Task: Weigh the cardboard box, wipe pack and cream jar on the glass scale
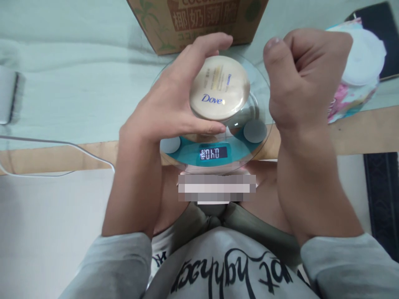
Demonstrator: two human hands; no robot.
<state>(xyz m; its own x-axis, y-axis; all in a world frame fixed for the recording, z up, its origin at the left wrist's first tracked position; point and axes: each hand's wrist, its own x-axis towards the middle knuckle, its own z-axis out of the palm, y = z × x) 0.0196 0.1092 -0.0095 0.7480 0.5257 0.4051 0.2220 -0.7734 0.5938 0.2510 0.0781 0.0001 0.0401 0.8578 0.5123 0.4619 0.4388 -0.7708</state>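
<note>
A round cream-coloured Dove jar (219, 88) is over the round glass scale (264, 79), its lettered lid facing up. My left hand (174, 95) curves round the jar's left side, thumb along the near edge and fingers on the far side. The scale's lit display (213, 153) shows digits on a teal band. To the right of the scale, my right hand (307, 79) is closed in a fist, with nothing visible in it. Whether the jar touches the glass I cannot tell.
A cardboard box (202, 25) stands behind the scale. A pack of wipes with a white lid (363, 56) lies at the right, next to a dark flat object (389, 41). At the left are a white cable (71, 145) and a pale device (6, 95). Green cloth (77, 74) covers the surface.
</note>
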